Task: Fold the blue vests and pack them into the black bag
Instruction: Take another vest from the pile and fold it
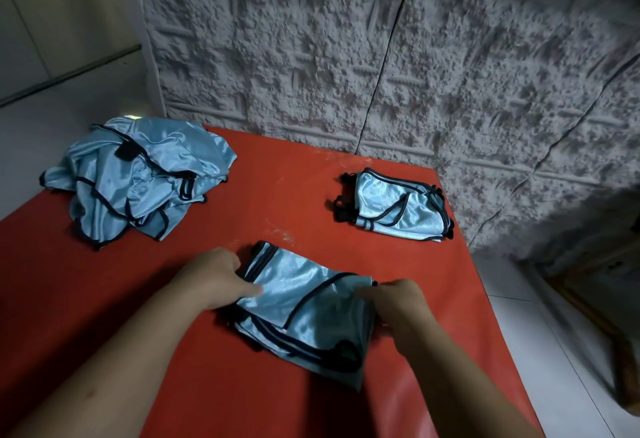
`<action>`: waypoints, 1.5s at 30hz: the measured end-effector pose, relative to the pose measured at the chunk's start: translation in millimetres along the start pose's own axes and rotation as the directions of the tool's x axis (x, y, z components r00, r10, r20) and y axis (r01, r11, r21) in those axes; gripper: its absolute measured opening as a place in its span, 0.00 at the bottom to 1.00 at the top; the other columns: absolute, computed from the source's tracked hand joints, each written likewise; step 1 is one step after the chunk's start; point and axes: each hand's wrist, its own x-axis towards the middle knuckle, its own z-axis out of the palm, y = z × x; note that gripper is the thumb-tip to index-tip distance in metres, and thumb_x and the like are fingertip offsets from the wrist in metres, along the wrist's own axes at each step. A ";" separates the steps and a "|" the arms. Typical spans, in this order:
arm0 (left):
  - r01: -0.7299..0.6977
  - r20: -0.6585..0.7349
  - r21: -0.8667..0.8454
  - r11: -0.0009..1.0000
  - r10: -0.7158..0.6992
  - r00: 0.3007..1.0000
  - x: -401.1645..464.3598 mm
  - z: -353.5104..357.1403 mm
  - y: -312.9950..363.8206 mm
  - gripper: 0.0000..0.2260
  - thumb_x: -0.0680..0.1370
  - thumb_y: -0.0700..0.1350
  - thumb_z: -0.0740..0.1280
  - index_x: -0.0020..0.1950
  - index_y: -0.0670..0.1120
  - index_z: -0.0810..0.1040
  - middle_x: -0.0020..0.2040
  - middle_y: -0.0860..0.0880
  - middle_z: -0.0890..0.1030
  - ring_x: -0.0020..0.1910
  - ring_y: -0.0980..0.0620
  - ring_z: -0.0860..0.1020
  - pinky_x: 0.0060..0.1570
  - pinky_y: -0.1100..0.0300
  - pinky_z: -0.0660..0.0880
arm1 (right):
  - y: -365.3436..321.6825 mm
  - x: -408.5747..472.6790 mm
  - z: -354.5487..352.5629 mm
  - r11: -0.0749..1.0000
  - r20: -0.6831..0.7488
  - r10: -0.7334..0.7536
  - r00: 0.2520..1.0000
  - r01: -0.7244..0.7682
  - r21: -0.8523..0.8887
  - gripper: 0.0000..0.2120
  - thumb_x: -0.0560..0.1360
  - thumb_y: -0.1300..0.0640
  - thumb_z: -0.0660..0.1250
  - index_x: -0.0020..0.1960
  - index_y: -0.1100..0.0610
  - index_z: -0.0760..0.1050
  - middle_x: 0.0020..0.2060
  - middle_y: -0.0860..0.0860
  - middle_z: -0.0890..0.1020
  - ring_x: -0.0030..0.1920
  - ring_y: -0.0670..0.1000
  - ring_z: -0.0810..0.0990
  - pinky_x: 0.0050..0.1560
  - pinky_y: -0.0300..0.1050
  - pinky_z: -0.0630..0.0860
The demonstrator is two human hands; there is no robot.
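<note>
Gripping the left edge of a half-folded, shiny light blue vest with dark trim (304, 313), the left hand (216, 278) had its fingers curled around the cloth and its thumb laid on top. The right hand (398, 306) pinched the right edge of the same vest, its fingers bent onto the fabric. The vest lay flat on the red surface (259, 202), close to the near edge, between the two hands.

Farther away on the right, near the wall, a neatly folded light blue vest (398, 207) rested on the same surface, well apart from the one in the hands. At the far left corner, a loose pile of unfolded shiny blue vests (138, 174) lay crumpled, a part of it hanging over the edge of the surface.

Behind the surface stood a grey textured wall (381, 56), and white floor tiles (540, 316) were visible at the right side.
</note>
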 end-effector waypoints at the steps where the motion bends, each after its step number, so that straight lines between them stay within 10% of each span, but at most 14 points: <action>1: 0.004 -0.016 -0.059 0.998 -0.005 1.000 -4.4 2.5 2.1 0.23 0.65 0.62 0.78 0.46 0.44 0.81 0.47 0.49 0.83 0.47 0.48 0.82 0.52 0.51 0.80 | -0.2 -1.3 -1.2 0.998 0.016 0.039 0.999 -0.039 0.048 0.14 0.64 0.56 0.79 0.39 0.65 0.80 0.29 0.57 0.77 0.29 0.54 0.75 0.32 0.47 0.74; 5: 0.114 0.018 -0.213 0.970 -0.113 0.993 -17.5 19.9 17.0 0.32 0.65 0.58 0.82 0.58 0.39 0.78 0.57 0.44 0.81 0.54 0.43 0.81 0.53 0.55 0.78 | 4.8 -4.9 2.8 0.994 0.142 0.108 0.984 -0.104 -0.033 0.16 0.66 0.57 0.81 0.45 0.64 0.79 0.34 0.58 0.82 0.32 0.55 0.81 0.30 0.43 0.77; 11: 0.055 0.030 -0.322 0.945 -0.048 0.998 -27.3 35.2 23.1 0.26 0.51 0.60 0.75 0.44 0.47 0.83 0.42 0.53 0.86 0.40 0.52 0.84 0.46 0.52 0.83 | 8.6 5.9 -1.0 0.960 0.111 -0.079 0.991 0.106 -0.258 0.07 0.71 0.59 0.69 0.43 0.63 0.80 0.35 0.56 0.83 0.35 0.55 0.81 0.35 0.48 0.77; 18: -0.025 0.005 -0.670 0.742 0.038 0.999 -27.5 50.5 43.0 0.16 0.69 0.36 0.79 0.54 0.47 0.81 0.45 0.49 0.87 0.46 0.48 0.86 0.53 0.46 0.81 | 10.1 8.9 -30.3 0.957 0.291 -0.142 0.946 0.207 -0.204 0.08 0.73 0.65 0.61 0.40 0.55 0.74 0.34 0.53 0.79 0.31 0.50 0.76 0.25 0.40 0.69; 27: -0.178 -0.113 -0.881 0.438 0.171 0.979 24.0 31.1 135.9 0.21 0.71 0.28 0.73 0.61 0.42 0.78 0.52 0.42 0.86 0.51 0.41 0.85 0.54 0.44 0.81 | -36.5 75.1 -90.0 0.919 0.014 -0.288 0.958 0.272 0.285 0.15 0.73 0.72 0.60 0.51 0.59 0.80 0.38 0.61 0.86 0.37 0.61 0.86 0.39 0.58 0.84; 33: -0.140 -0.076 -0.926 0.351 0.191 0.979 100.1 19.2 221.4 0.22 0.70 0.28 0.72 0.61 0.42 0.74 0.54 0.36 0.83 0.49 0.36 0.84 0.37 0.39 0.82 | -82.2 153.3 -132.8 0.922 -0.192 -0.295 0.936 0.332 0.202 0.13 0.70 0.73 0.67 0.39 0.55 0.79 0.42 0.60 0.85 0.36 0.57 0.84 0.38 0.49 0.84; 39: -0.187 -0.121 -0.853 0.488 0.164 0.979 159.1 40.3 253.1 0.22 0.67 0.35 0.79 0.54 0.50 0.74 0.54 0.43 0.83 0.51 0.41 0.84 0.50 0.36 0.81 | -84.2 214.4 -136.3 0.948 -0.286 -0.282 0.916 0.311 0.063 0.10 0.67 0.68 0.71 0.37 0.53 0.81 0.38 0.55 0.85 0.42 0.57 0.86 0.48 0.56 0.85; 45: -0.279 -0.313 -0.533 0.799 0.120 0.942 168.6 66.3 233.8 0.34 0.72 0.45 0.79 0.74 0.53 0.67 0.59 0.50 0.75 0.53 0.50 0.75 0.50 0.58 0.71 | -54.3 226.4 -125.8 0.944 -0.399 -0.318 0.860 0.248 -0.218 0.07 0.71 0.59 0.73 0.49 0.57 0.83 0.42 0.55 0.83 0.43 0.57 0.82 0.43 0.44 0.73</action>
